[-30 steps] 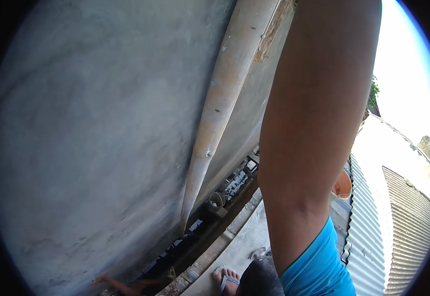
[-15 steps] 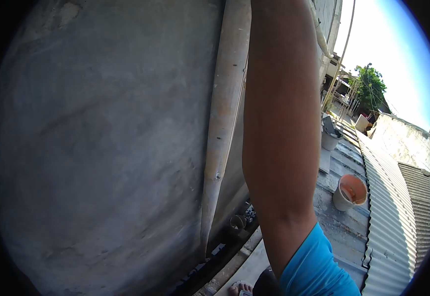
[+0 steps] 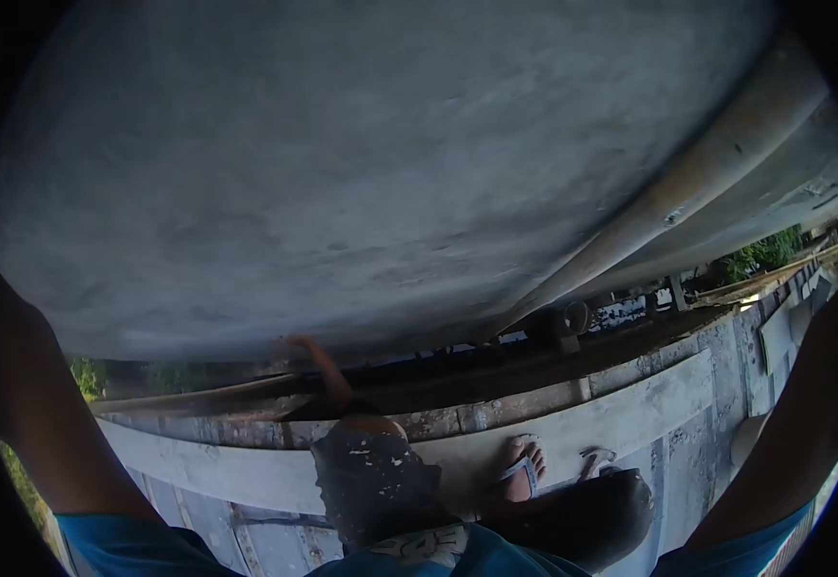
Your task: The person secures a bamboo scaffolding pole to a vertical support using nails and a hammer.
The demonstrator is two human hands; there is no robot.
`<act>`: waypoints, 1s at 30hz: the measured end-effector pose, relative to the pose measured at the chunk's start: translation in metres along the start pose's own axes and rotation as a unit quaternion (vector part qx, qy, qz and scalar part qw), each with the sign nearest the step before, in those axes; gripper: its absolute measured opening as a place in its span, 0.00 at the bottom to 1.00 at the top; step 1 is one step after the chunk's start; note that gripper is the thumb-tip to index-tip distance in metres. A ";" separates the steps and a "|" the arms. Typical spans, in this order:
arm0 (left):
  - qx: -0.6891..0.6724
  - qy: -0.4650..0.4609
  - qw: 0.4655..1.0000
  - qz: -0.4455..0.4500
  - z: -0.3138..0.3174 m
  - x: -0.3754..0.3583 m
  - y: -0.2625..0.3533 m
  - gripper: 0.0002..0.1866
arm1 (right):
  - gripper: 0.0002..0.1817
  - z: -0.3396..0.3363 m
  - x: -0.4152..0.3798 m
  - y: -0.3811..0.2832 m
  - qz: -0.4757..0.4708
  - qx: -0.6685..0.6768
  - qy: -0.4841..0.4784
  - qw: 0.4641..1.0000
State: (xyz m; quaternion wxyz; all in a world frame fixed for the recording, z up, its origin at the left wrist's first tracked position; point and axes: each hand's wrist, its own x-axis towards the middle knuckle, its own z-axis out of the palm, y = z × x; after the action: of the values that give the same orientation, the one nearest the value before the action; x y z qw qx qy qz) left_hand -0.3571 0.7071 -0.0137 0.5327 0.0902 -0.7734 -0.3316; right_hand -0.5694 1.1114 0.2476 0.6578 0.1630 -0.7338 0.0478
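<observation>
A broad grey plastered wall (image 3: 323, 173) fills the upper view. My left arm rises along the left edge and my right arm along the right edge, both bare below blue sleeves (image 3: 121, 543). Neither hand shows; both lie outside the picture, so anything they hold is hidden. A long pale pole (image 3: 688, 197) runs slantwise along the wall on the right. One bare lower leg (image 3: 328, 370) reaches to the foot of the wall. A sandalled foot (image 3: 522, 468) stands on a pale plank (image 3: 583, 413).
A narrow dark gap separates the wall from the brick ledge (image 3: 477, 415). Beyond it sits a small round container (image 3: 575, 317). Grey roof sheets (image 3: 207, 529) lie below the plank. A small grey object (image 3: 595, 462) is beside the foot. Greenery (image 3: 765, 255) shows at right.
My view has swung left and down to the wall's base and my legs. The raised arm has left the middle; now an arm shows at each side. The buckets on the roof are out of sight.
</observation>
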 end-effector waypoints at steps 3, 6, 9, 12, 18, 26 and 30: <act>0.026 0.064 0.993 0.093 -0.015 0.035 0.028 0.36 | 0.44 0.040 -0.064 -0.019 0.019 0.063 -0.034 0.997; 0.046 0.086 0.984 0.151 -0.016 0.063 0.045 0.36 | 0.45 0.066 -0.111 -0.044 0.046 0.120 -0.064 0.990; 0.068 0.101 0.974 0.191 -0.015 0.083 0.060 0.36 | 0.45 0.078 -0.142 -0.062 0.064 0.161 -0.081 0.982; 0.088 0.109 0.966 0.216 -0.008 0.094 0.071 0.36 | 0.46 0.087 -0.163 -0.073 0.082 0.195 -0.094 0.973; 0.132 0.122 0.952 0.248 0.014 0.145 0.088 0.36 | 0.48 0.098 -0.189 -0.087 0.103 0.247 -0.119 0.956; 0.189 0.129 0.942 0.246 0.034 0.214 0.099 0.36 | 0.50 0.102 -0.203 -0.096 0.119 0.290 -0.146 0.938; 0.207 0.126 0.936 0.255 0.046 0.238 0.106 0.36 | 0.51 0.099 -0.208 -0.099 0.127 0.310 -0.152 0.930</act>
State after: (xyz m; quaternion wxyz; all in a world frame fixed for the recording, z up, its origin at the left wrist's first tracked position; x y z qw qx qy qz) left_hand -0.4744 0.6901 0.2232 0.6622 0.0399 -0.7483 -0.0030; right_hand -0.6164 1.0267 0.0161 0.4436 0.2696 -0.7880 0.3312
